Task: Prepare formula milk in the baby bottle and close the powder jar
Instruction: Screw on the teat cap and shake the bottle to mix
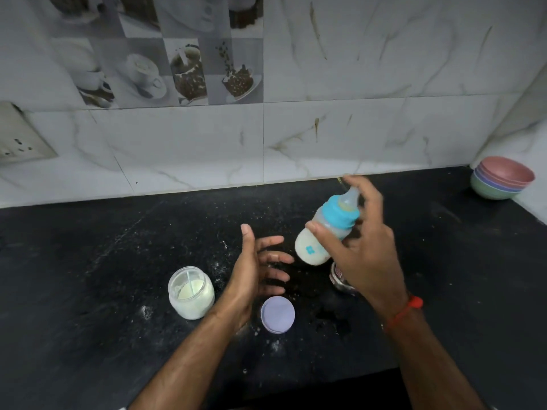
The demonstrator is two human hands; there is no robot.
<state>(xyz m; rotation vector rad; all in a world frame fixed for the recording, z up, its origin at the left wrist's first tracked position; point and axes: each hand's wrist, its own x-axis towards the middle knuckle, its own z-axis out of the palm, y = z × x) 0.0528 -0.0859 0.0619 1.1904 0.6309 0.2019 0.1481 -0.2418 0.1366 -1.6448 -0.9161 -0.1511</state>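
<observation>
**A:** Why is the baby bottle [324, 232] tilted above the counter [88, 261]?

**B:** The right hand [364, 241] clamps it, thumb on the body, a finger over the teat, probably to shake the milk without leaks.

**A:** The left hand [257, 270]?

**B:** Beside the bottle, fingers spread, holding nothing.

**A:** The powder jar [191, 292]?

**B:** Left of the bottle and nearer, open; its lid [277, 314] lies below the bottle.

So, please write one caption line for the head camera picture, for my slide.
Right hand holds the tilted baby bottle; powder jar stands open beside its lid.
</observation>
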